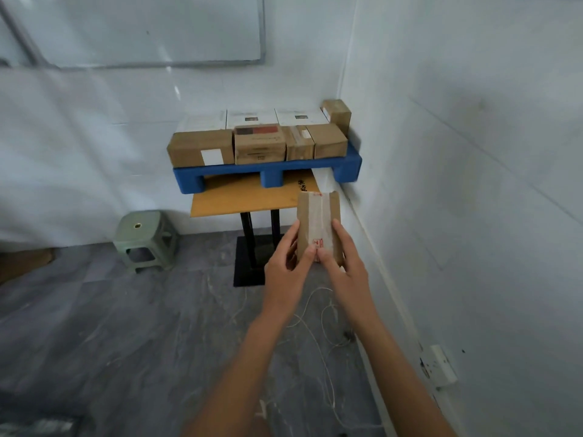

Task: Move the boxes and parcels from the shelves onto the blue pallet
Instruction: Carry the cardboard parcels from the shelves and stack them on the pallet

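Note:
I hold a small brown cardboard box [318, 222], taped down its middle with red print, out in front of me. My left hand [285, 266] grips its left side and my right hand [345, 263] grips its right side, thumbs on top. Ahead, a blue pallet [271, 171] rests on a small orange-topped table [243, 197] in the room's corner. Several brown boxes [202, 148] line the pallet's front, white boxes [252, 118] lie behind them, and one brown box [337, 116] stands at the back right. The held box is below and in front of the pallet's right end.
A green plastic stool [145, 239] stands left of the table on the grey floor. The white wall [473, 184] runs close along my right, with a socket [443, 365] low on it. A thin cord [315, 320] lies loose on the floor. A whiteboard [142, 29] hangs behind.

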